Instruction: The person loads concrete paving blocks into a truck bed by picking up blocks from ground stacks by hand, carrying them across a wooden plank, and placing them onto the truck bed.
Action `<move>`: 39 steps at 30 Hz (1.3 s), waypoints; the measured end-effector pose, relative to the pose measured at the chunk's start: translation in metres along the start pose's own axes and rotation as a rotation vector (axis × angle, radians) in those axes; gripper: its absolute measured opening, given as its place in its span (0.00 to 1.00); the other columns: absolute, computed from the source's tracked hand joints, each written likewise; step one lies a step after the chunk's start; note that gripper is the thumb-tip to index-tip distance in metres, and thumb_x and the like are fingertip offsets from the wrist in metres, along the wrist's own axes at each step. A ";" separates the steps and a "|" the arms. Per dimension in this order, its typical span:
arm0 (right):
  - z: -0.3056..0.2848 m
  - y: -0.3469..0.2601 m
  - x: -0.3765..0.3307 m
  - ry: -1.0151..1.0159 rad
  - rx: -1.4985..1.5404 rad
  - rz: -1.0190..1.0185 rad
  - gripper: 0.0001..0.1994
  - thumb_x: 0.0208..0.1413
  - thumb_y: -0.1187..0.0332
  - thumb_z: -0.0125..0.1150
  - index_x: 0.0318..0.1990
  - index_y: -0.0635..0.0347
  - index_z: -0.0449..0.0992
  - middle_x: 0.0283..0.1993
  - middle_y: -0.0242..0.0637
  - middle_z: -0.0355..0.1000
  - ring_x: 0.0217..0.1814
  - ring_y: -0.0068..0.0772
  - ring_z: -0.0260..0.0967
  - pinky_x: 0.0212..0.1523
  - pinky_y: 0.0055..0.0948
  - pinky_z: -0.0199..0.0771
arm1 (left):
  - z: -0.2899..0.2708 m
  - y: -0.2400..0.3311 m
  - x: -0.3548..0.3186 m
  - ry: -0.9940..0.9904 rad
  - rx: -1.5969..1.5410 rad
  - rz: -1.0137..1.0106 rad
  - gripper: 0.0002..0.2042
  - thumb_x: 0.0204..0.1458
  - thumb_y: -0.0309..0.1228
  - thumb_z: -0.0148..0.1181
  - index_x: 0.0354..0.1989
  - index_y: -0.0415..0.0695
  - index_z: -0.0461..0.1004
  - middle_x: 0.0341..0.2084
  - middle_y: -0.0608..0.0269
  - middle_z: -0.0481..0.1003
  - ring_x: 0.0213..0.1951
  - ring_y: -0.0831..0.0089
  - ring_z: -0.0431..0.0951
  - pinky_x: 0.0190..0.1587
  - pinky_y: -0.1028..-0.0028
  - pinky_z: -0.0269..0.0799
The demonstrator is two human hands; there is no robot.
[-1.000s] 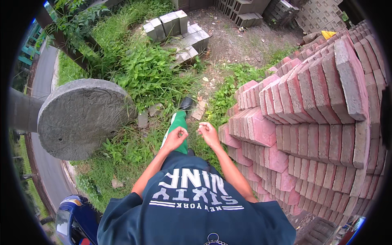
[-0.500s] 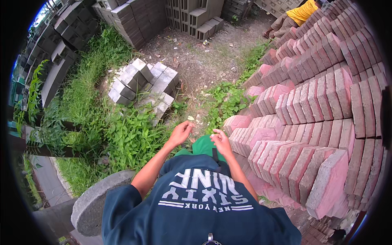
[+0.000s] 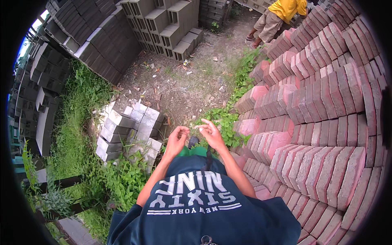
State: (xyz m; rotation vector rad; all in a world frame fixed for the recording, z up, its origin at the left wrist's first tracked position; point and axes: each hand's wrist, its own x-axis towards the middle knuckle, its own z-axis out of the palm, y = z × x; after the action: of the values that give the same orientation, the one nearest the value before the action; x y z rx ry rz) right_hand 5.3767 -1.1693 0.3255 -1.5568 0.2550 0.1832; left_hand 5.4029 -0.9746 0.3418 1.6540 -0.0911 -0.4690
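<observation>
Both of my hands are raised in front of my waist, a short gap between them. My left hand is loosely curled with its fingertips turned toward the right; nothing shows in it. The fingers of my right hand are spread, the longest pointing up and left, and that hand is bare too. Below them are the green cloth on my legs and one dark shoe. Nearest to my left hand stands a low cluster of grey concrete blocks. Rows of reddish paving bricks rise beside my right arm.
Tall stacks of hollow grey blocks stand at the back. A person in a yellow top bends by the far brick rows. Bare ground with litter runs ahead, with green weeds along its right edge and tall grass at left.
The view has moved forward and turned; the concrete blocks now sit lower and farther left. My right fingers reach out more. The person in yellow shows more of the legs.
</observation>
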 end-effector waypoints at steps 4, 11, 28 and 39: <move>-0.020 -0.044 0.083 -0.022 0.004 -0.013 0.26 0.55 0.64 0.57 0.61 0.58 0.60 0.47 0.36 0.70 0.44 0.26 0.68 0.45 0.28 0.69 | -0.007 0.052 0.083 -0.006 -0.008 -0.019 0.15 0.51 0.21 0.47 0.49 0.36 0.65 0.40 0.57 0.73 0.38 0.73 0.75 0.43 0.75 0.70; -0.058 -0.032 0.224 0.038 0.059 0.052 0.24 0.56 0.66 0.56 0.60 0.59 0.61 0.46 0.37 0.71 0.44 0.25 0.69 0.44 0.27 0.70 | -0.023 0.034 0.251 -0.305 -0.225 -0.089 0.20 0.52 0.19 0.47 0.55 0.37 0.58 0.43 0.58 0.71 0.41 0.73 0.74 0.47 0.74 0.69; -0.172 -0.104 0.622 0.340 0.125 0.016 0.23 0.58 0.64 0.56 0.59 0.60 0.61 0.47 0.34 0.70 0.45 0.23 0.68 0.43 0.24 0.68 | -0.021 0.129 0.760 -0.631 0.081 -0.134 0.18 0.57 0.31 0.52 0.53 0.38 0.62 0.41 0.61 0.74 0.43 0.74 0.73 0.47 0.74 0.68; -0.330 -0.166 0.862 0.238 0.158 -0.027 0.22 0.56 0.70 0.55 0.58 0.60 0.62 0.48 0.37 0.70 0.47 0.27 0.68 0.48 0.28 0.69 | 0.077 0.216 0.983 -0.475 -0.164 -0.177 0.27 0.56 0.33 0.55 0.62 0.40 0.53 0.57 0.52 0.63 0.56 0.68 0.66 0.56 0.69 0.63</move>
State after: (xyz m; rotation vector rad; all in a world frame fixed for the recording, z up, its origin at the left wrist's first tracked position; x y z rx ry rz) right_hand 6.2348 -1.5387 0.2494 -1.4232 0.4253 -0.0433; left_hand 6.3177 -1.4006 0.3013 1.3692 -0.2521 -0.9740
